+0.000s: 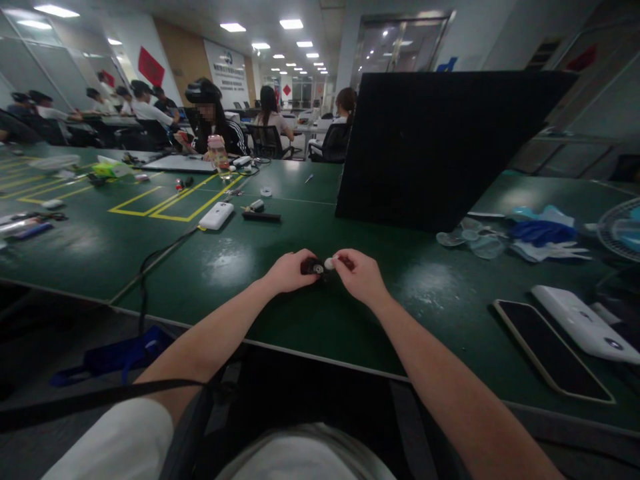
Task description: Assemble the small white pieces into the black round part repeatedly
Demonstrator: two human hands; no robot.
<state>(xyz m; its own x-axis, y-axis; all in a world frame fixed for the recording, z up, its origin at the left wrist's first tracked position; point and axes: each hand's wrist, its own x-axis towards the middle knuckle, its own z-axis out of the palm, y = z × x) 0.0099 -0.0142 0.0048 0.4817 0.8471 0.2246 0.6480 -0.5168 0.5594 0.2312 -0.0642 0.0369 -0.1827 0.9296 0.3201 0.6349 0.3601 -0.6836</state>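
Both my hands meet low over the dark green table (240,267), just past its near edge. My left hand (289,272) is curled round a small black part (312,267) with a pale round face. My right hand (359,275) pinches a small white piece (329,263) right beside that black part, touching or nearly touching it. What the two pieces are is too small to tell.
A large black panel (440,147) leans upright behind my hands. To the right lie a phone (550,350), a white device (583,323), blue gloves (543,231) and clear plastic bits (470,241). To the left lie a white box (216,215), a black cable (155,260) and yellow tape outlines (175,200). People sit at far tables.
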